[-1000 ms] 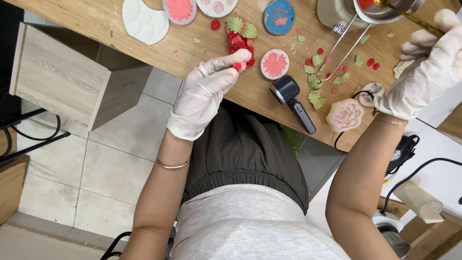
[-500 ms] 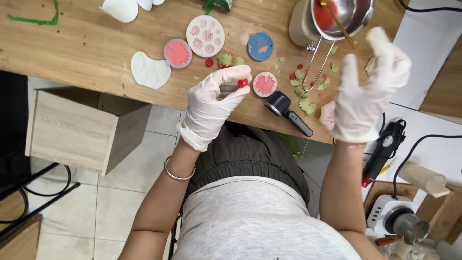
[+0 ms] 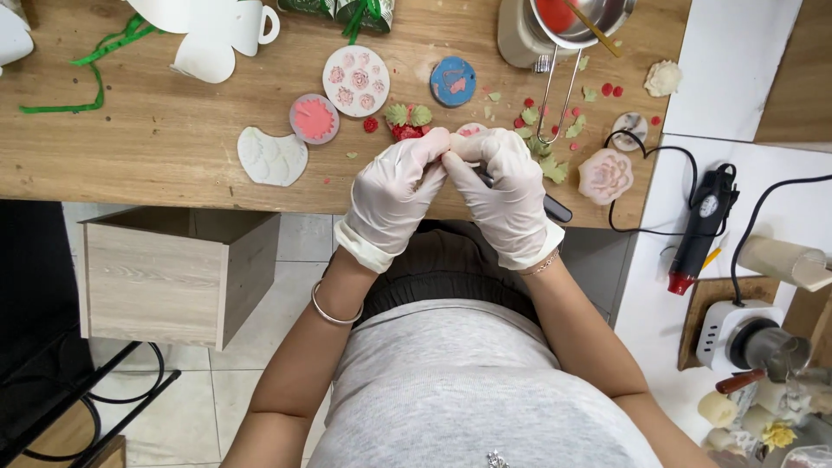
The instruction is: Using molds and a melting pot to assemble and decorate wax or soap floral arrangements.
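Head view, read left to right. A green ribbon (image 3: 65, 82) trails across the wooden worktop (image 3: 147, 147) at far left, beside white cut-out shapes (image 3: 208, 39). Next come a white shell-shaped mould (image 3: 272, 157), a small round mould with a pink fill (image 3: 314, 119), a larger round white mould with pink rosettes (image 3: 356, 81), and red and green wax-like pieces (image 3: 407, 123). A blue round mould (image 3: 453, 81) lies behind.

At the near edge of the worktop, both gloved hands meet. The left hand (image 3: 394, 195) and the right hand (image 3: 507, 191) are drawn together, fingertips pinching a small pale piece (image 3: 451, 156) between them, just above the worktop's edge. A dark handled tool (image 3: 555, 211) lies beneath the right hand.

Further right: a metal pot (image 3: 581, 17) on a stand, scattered green leaves (image 3: 555, 169), a pink flower casting (image 3: 605, 175), and a black heat gun (image 3: 702, 230) on the white side surface (image 3: 737, 69).

Risk, as judged: the piece is held over the worktop's edge, so a slack pinch could drop it into the lap or onto the floor; too firm a pinch could deform or snap something this small.

Obscured: the fingers cover nearly all of the piece, so its shape and colour are uncertain. The tool is mostly hidden, the pot is cut off by the frame's top, and the items at lower right are too small to identify.
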